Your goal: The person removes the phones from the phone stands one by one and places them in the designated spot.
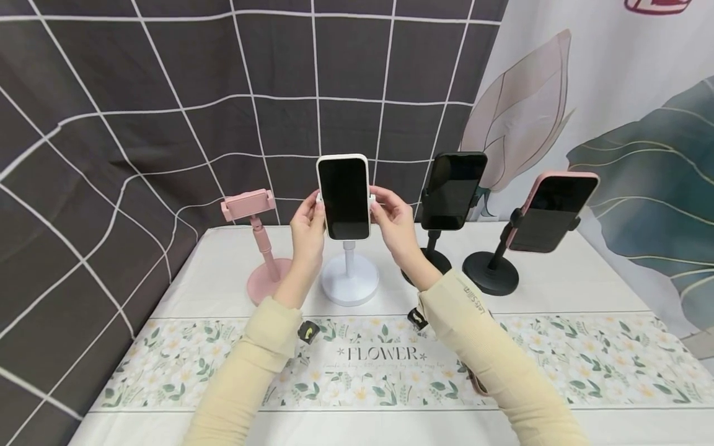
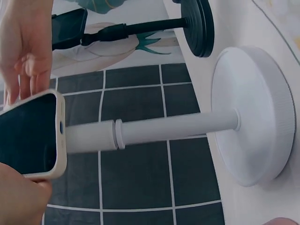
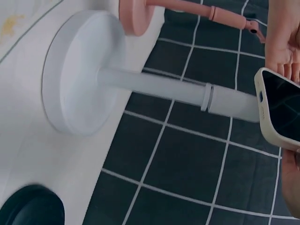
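Observation:
A phone in a white case (image 1: 344, 197) stands upright in a white phone stand (image 1: 349, 284) with a round base, its dark screen facing me. My left hand (image 1: 308, 230) pinches the clamp at the phone's left edge. At the opposite edge, the thumb and fingers of my right hand (image 1: 395, 224) pinch the other side of the clamp. Both wrist views show the stand's telescoping post (image 2: 173, 127) running up behind the phone (image 3: 281, 110). The back of the clamp is hidden by the phone.
Left of the white stand is a pink phone stand (image 1: 264, 282) holding no phone. To the right are a black stand with a black phone (image 1: 454, 192) and another black stand (image 1: 491, 274) with a pink-cased phone (image 1: 553, 212). A gridded dark cloth (image 1: 284, 68) hangs behind the table.

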{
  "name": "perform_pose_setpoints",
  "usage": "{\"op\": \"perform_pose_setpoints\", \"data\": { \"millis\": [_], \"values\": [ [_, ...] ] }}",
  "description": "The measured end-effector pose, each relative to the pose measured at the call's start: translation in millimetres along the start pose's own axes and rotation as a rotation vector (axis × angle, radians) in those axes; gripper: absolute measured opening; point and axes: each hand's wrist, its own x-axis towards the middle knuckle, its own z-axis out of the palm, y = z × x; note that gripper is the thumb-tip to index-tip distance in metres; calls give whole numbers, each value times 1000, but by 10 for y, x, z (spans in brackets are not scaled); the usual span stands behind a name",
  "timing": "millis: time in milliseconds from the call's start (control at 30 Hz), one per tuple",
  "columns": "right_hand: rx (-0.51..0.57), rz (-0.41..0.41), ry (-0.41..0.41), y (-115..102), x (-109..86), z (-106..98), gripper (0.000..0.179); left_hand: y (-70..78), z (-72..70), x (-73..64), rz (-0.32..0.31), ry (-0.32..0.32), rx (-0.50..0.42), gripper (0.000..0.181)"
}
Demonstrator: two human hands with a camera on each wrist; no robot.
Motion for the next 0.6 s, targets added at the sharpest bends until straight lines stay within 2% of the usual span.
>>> {"op": "perform_pose_setpoints", "data": {
  "millis": [167,333,600],
  "values": [
    [-9,-64,-4,-62,-15,-77,31,50,3,-36,8,-39,-19,34],
    [-5,-88,-26,-142,-72,-147,31,114,-2,-101,0,-74,-41,34],
    [16,-147,-25,-332,-303,-263,27,303,0,-390,2,-162,-67,34]
  ]
}}
